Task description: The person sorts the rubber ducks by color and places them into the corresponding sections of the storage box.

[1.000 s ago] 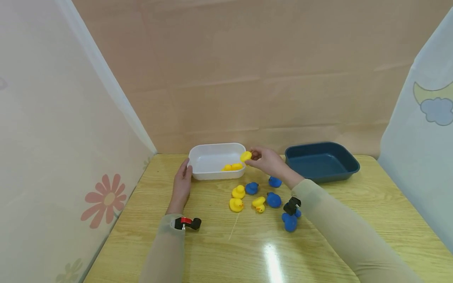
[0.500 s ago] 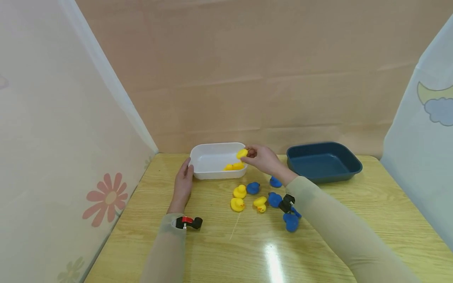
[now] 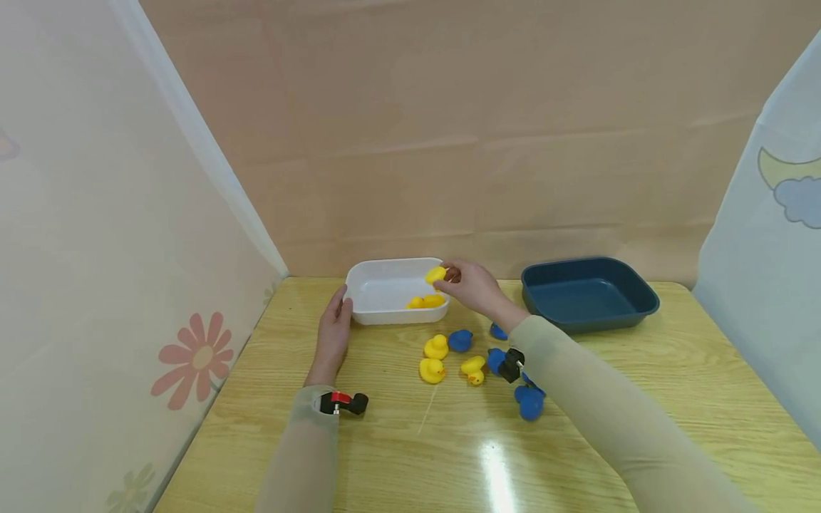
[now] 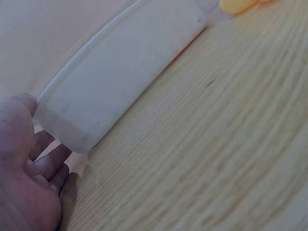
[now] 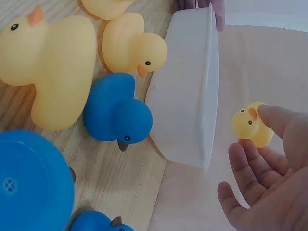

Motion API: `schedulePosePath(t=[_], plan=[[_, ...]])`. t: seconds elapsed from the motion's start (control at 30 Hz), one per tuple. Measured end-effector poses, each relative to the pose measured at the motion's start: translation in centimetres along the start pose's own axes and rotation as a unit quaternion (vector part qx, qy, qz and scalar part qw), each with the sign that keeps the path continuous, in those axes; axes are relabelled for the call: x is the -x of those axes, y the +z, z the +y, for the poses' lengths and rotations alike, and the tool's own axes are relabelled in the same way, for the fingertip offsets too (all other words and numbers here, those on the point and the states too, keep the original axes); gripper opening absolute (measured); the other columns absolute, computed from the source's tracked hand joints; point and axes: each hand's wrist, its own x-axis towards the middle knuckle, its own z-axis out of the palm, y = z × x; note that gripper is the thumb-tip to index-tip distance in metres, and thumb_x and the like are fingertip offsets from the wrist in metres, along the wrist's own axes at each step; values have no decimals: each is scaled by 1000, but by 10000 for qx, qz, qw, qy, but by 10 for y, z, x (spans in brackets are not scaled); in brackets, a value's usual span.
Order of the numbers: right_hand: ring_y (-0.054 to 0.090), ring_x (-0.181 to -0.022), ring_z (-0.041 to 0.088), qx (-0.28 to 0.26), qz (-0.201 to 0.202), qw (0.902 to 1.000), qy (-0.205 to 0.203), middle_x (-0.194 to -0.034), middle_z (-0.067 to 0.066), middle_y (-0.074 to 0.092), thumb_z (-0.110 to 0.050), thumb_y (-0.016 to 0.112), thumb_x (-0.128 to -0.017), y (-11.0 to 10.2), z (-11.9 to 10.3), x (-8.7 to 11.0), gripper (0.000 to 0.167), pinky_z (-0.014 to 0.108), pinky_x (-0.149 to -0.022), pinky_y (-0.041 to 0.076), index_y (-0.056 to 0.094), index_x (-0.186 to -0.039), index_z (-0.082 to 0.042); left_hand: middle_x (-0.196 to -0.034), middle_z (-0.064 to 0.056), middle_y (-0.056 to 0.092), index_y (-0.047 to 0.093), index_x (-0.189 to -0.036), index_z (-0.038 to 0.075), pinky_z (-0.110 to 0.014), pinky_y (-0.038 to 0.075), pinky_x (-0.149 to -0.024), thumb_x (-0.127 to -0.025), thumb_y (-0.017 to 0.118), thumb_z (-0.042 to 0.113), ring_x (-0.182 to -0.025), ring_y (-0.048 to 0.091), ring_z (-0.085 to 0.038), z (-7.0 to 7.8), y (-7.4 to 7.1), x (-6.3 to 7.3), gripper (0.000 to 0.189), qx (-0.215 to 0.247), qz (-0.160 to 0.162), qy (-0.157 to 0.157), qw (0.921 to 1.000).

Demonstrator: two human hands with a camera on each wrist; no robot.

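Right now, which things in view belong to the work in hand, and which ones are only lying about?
Apparently in the work:
yellow duck, pinched by the right hand
white tray, held by the left hand
yellow ducks inside it

Only lying about, perhaps for later:
loose yellow ducks
blue ducks
dark blue tray

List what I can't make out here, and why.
Head view: yellow ducks in the white tub, partly hidden by its front wall, number unclear.
Head view: some blue ducks, partly covered by the right sleeve and wrist camera.
Left wrist view: a yellow duck, cut off by the top edge.
Same view: the left hand, cut off by the left edge.
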Motion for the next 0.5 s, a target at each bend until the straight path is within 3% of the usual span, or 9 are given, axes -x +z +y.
schedulePosePath(t=[0.3,0.5], plan=[[67,-122,35,-165,72,9998,53,-132,14,71,-32,72,-110,6,-1,-1,61,51,-103,58,51,-163,-10,-175,-6,41,39,-173,20,-49,34,-130,-120,46,45,-159,39,-27,0,2,3,59,-42,3,90,10000],[67,-120,34,-160,157,9997,134,-130,11,72,-33,73,-109,5,-1,2,58,50,-101,58,55,-161,-12,-175,-5,40,39,-173,21,-50,34,-130,-121,46,40,-160,38,-28,0,3,2,57,-63,8,106,9999]])
